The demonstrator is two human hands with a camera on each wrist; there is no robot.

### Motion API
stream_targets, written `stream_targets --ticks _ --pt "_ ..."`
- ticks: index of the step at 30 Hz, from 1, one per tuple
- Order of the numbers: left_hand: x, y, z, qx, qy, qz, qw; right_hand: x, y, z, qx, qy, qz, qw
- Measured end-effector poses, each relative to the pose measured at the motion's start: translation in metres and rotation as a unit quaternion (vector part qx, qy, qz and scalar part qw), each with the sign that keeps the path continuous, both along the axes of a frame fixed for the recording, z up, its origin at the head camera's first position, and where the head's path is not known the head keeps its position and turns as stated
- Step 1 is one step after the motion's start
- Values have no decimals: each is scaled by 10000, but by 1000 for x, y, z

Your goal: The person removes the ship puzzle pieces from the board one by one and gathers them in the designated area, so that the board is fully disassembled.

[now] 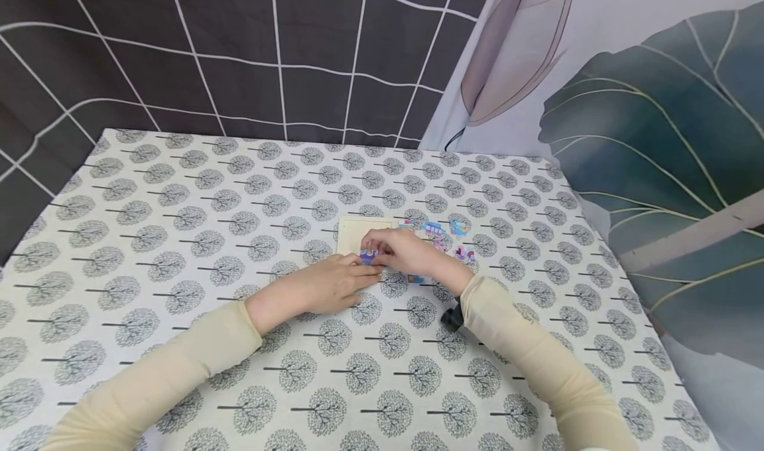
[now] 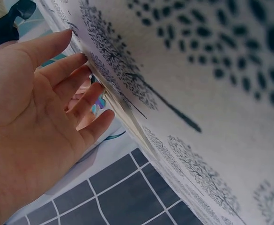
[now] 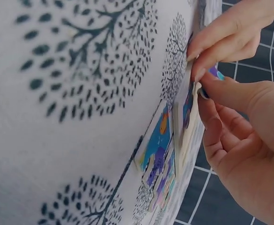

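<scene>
A cream puzzle board [image 1: 352, 231] lies flat on the table, partly covered by both hands. My right hand [image 1: 402, 251] is over the board and pinches a small jigsaw piece between thumb and fingers; in the right wrist view most of that piece is hidden by the fingers. Purple-blue pieces [image 1: 368, 255] show between the two hands. My left hand [image 1: 337, 283] rests at the board's near edge, its fingertips touching there. In the left wrist view, the left hand's fingers [image 2: 97, 129] are loosely extended, and no piece shows in its palm.
Several loose colourful jigsaw pieces [image 1: 434, 227] lie to the right of the board, with a pink-purple piece [image 1: 464, 253] farther right and a blue-orange piece [image 1: 415, 279] nearer. A tree-patterned cloth [image 1: 197, 295] covers the table. A dark gridded curtain [image 1: 239, 46] hangs behind.
</scene>
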State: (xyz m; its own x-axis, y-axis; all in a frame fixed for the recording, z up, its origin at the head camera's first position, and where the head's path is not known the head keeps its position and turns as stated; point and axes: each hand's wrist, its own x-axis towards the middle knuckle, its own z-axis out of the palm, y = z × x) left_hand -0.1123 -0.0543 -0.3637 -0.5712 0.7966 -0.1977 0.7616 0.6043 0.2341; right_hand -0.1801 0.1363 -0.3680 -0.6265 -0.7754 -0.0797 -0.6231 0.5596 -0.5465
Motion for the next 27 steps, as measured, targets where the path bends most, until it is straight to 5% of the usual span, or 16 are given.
stream_targets --ticks 6,13,27 --pt "1 0 1 25 -9 13 10000 2 0 1 -48 -115 -80 9999" --pt "-1 1 3 6 -61 50 10000 -1 9 12 -671 -166 -279 9972" --pt "-4 3 4 179 -71 19 9998 2 36 23 -562 -73 -512 9971"
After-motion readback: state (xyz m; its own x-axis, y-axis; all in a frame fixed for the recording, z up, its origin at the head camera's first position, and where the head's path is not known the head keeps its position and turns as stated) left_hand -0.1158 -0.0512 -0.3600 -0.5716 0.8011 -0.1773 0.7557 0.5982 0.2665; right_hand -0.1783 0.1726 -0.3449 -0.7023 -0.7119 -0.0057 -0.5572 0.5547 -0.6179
